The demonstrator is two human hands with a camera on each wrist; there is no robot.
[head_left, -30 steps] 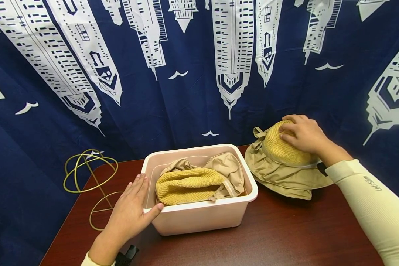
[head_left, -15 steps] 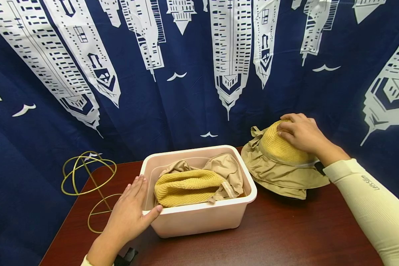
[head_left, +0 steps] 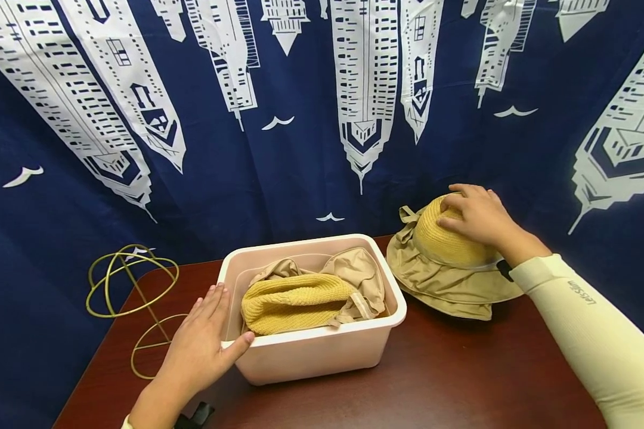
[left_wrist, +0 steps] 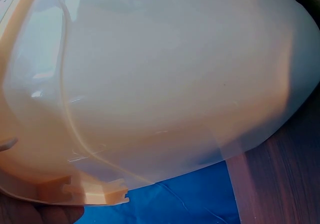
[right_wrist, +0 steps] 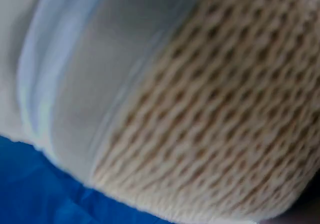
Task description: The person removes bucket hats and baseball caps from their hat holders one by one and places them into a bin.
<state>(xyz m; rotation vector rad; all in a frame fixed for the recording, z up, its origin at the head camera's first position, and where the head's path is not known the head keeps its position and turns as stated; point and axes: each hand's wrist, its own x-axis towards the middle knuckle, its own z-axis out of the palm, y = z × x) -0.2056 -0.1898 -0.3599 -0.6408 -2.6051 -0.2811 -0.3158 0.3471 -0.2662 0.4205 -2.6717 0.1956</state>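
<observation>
My left hand [head_left: 195,342] rests on the left end of a pale pink plastic bin [head_left: 313,357], fingers fairly straight along its side and thumb at the front rim. Folded inside the bin lies a sun hat [head_left: 295,304] with a yellow woven crown and beige fabric. To the right, my right hand [head_left: 477,217] holds the crown of a second sun hat [head_left: 451,244] from above with bent fingers. This one is upright, its wavy khaki brim spread out and a bow at its left. In the right wrist view the woven crown [right_wrist: 215,114] and its band fill the frame.
A gold wire hat stand [head_left: 134,286] stands at the left of the dark red table [head_left: 434,381]. Close behind everything hangs a navy curtain [head_left: 279,196] with white printed buildings. A black strap [head_left: 195,414] is by my left wrist.
The whole scene has slid slightly left in the head view. Both hands keep their places on the bin and the hat.
</observation>
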